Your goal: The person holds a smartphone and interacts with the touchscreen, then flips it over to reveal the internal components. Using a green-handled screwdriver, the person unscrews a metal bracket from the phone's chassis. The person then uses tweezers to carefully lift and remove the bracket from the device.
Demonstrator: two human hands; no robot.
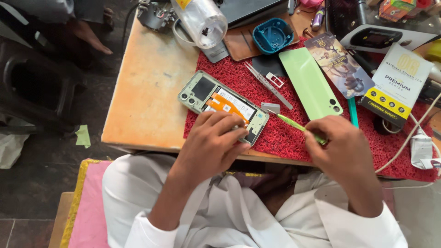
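Observation:
An opened phone (216, 102) lies face down on a red mat (285, 133), its insides showing with an orange flex cable across the battery. My left hand (212, 144) rests on its near end, fingers pressing the frame. My right hand (337, 149) grips a green screwdriver (296, 124), whose tip points at the phone's lower corner. The light green back cover (310, 82) lies apart on the mat, beside metal tweezers (268, 85).
A wooden table (147, 87) holds a clear plastic bottle (202, 20), a blue round case (272, 34), a white box (398, 85), a printed card (337, 64) and a white cable (413, 133). Another person's bare foot (89, 36) is at the upper left.

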